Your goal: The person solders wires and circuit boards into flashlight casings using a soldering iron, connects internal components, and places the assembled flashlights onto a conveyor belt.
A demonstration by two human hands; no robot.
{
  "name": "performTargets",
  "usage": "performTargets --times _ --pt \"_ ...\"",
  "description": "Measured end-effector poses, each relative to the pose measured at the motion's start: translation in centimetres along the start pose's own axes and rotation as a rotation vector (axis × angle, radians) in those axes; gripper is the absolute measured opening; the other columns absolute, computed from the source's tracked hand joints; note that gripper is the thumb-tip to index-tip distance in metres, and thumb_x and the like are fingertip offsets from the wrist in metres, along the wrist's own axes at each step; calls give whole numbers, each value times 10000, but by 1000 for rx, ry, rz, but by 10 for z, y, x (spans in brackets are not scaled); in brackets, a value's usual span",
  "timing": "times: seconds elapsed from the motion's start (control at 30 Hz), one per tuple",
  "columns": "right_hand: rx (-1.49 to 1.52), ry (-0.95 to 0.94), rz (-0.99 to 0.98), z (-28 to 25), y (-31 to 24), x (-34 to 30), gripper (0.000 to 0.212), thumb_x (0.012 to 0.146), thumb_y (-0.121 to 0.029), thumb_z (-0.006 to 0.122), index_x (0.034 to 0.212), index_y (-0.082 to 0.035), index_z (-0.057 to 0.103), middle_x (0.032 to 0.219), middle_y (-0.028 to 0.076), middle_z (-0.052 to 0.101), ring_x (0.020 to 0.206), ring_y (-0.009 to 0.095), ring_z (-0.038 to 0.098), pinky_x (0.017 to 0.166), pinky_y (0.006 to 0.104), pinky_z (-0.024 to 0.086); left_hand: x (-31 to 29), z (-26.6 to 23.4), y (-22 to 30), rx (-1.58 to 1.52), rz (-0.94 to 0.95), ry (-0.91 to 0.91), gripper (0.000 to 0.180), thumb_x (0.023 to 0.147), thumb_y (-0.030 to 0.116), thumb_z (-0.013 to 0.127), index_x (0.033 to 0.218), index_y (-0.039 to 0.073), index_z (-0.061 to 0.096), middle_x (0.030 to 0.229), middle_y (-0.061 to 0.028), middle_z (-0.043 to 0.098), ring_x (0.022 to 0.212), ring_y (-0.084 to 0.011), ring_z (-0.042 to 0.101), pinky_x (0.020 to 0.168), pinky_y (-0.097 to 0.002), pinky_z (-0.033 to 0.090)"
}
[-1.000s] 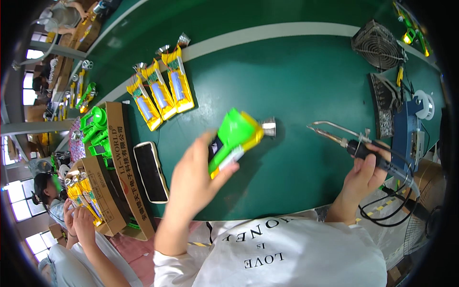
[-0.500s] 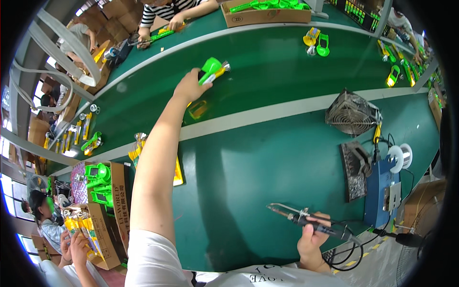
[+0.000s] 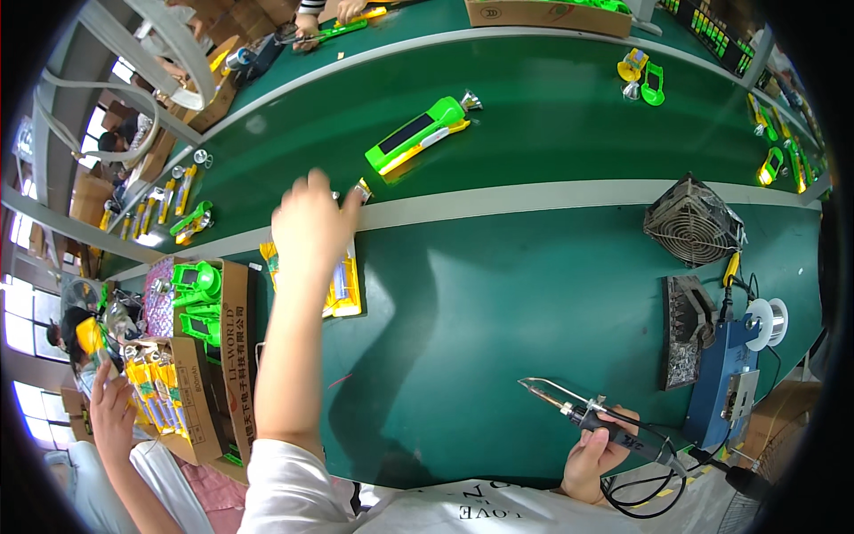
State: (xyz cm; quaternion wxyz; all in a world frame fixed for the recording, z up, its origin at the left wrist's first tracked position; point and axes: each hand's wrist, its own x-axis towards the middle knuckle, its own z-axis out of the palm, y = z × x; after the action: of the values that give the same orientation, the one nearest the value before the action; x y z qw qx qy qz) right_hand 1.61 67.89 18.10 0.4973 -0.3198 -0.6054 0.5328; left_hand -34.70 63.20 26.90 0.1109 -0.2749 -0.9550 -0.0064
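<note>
The left hand [image 3: 311, 222], blurred, fingers loosely parted and nothing visible in its grasp, draws back over the yellow battery pieces [image 3: 350, 289] after setting a green-and-yellow torch [image 3: 418, 137] on the far green strip [image 3: 551, 133] beyond the pale rail [image 3: 534, 195], so that unit now lies released. The right hand [image 3: 591, 461] stays wrapped around a soldering iron [image 3: 616, 433] above the near worktop [image 3: 498, 303]. A cardboard box [image 3: 236, 334] crowds the left, a caged fan [image 3: 692, 233] and blue soldering station [image 3: 709, 387] the right, while the left forearm [image 3: 289, 365] hides part of the yellow pieces.
</note>
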Motion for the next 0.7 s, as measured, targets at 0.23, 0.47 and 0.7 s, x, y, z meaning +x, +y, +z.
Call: performTargets --times 0.23,0.47,0.7 --pt "76 32 75 0 -6 -7 290 815 -253 519 899 11 434 825 78 447 686 116 445 598 217 389 -84 48 -17 28 -120 -12 558 675 240 694 1072 -10 391 956 -142 493 793 -291 584 645 -361 493" --pt "104 79 -100 -7 10 -6 207 848 -176 471 929 11 437 943 92 432 820 154 485 712 279 436 -136 34 -7 -391 47 -17 576 655 60 664 1137 20 353 1078 -193 419 919 -370 512 745 -400 463" --pt "30 215 -182 3 1 3 167 872 -137 416 953 0 468 764 61 522 585 79 455 538 184 382 -232 5 -3 -482 198 -112 597 610 36 676 1137 32 395 1078 -165 457 912 -333 517 753 -384 445"
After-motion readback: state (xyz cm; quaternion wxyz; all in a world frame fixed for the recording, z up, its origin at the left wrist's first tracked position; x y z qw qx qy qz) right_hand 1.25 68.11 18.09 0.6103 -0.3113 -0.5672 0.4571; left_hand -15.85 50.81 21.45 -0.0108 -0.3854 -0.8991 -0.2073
